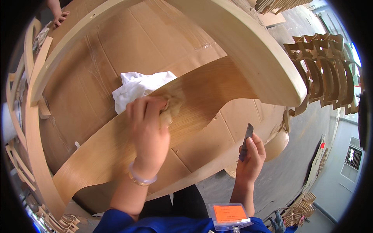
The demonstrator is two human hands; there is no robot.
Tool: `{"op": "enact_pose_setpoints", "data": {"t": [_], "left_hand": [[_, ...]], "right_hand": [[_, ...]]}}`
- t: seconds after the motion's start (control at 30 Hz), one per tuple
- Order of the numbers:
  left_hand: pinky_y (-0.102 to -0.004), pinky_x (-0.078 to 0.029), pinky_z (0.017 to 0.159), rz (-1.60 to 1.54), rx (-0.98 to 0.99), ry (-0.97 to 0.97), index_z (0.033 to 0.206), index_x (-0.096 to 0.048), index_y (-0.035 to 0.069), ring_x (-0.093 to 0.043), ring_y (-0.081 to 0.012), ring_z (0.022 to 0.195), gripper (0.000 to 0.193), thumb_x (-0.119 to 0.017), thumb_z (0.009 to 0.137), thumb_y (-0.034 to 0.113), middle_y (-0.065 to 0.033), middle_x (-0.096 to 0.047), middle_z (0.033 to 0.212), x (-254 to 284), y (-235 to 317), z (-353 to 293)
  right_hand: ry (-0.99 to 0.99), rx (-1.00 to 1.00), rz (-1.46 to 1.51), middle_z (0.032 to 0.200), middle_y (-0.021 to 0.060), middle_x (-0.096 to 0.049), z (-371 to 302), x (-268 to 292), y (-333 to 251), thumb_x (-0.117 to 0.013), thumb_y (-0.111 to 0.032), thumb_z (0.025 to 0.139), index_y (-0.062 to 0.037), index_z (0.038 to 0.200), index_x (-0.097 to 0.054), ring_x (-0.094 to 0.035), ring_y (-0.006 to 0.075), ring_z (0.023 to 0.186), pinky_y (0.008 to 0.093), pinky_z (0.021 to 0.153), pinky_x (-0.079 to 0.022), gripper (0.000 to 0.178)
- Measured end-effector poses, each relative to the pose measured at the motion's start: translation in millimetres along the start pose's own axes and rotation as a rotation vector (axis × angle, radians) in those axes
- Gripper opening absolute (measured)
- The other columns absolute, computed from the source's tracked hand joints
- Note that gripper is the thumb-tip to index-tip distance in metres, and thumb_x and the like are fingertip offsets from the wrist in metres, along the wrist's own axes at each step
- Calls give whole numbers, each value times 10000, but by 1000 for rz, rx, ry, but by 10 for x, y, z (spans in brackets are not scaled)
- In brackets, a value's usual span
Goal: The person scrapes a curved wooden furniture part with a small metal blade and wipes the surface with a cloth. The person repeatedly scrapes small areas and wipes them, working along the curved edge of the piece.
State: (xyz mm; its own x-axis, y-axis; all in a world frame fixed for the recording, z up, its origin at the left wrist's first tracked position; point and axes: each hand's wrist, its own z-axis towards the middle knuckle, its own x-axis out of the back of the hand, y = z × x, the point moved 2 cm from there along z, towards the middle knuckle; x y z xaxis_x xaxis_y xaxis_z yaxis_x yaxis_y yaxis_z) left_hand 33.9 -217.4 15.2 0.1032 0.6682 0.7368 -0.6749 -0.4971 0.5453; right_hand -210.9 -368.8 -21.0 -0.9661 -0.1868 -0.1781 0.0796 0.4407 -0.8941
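Note:
A curved wooden board (202,87) of a furniture frame stretches across the middle, with pale curved rails joined at both ends. My left hand (149,120) presses a crumpled tan cloth (171,110) onto the board's face, its fingers closed round it and slightly blurred. Off to the right, my right hand (251,153) holds up a small flat dark strip (246,142) between thumb and fingers, apart from the wood. Whether the strip is a scraper blade or an abrasive piece I cannot tell. Behind the board lies a bunched white cloth (142,85).
Brown cardboard (147,46) covers the surface beneath the frame. A thick pale curved rail (248,50) arches overhead at the right. Stacked curved wooden parts (322,73) stand at the far right. Another person's hand (60,17) rests at the far left.

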Motion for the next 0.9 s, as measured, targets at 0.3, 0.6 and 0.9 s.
{"op": "enact_pose_setpoints", "data": {"t": [0.3,0.6,0.9], "left_hand": [[-447,-509,880,-717,74,330,1124,-664,13,-608,-365,1001,330,-766,818,-60,-146,-617,1061,-751,628,496],[-459,-489,898,-215,-42,17,1065,-681,49,-587,-344,1007,274,-764,820,-41,-124,-620,1043,-276,31,13],[-425,-528,829,-511,-138,265,1050,-718,66,-640,-318,1029,236,-784,849,-40,-111,-663,1083,-773,598,317]], "right_hand": [[-50,36,65,993,45,-768,1,4,-37,-722,-26,1014,35,1223,-737,-643,52,747,204,650,-482,219],[5,50,-19,927,8,-736,-51,-58,-85,-740,-42,1001,47,1206,-743,-545,20,672,187,616,-434,223],[30,200,-62,856,-9,-680,-167,-145,-72,-724,-39,1023,42,1172,-744,-485,29,617,195,549,-347,171]]}}
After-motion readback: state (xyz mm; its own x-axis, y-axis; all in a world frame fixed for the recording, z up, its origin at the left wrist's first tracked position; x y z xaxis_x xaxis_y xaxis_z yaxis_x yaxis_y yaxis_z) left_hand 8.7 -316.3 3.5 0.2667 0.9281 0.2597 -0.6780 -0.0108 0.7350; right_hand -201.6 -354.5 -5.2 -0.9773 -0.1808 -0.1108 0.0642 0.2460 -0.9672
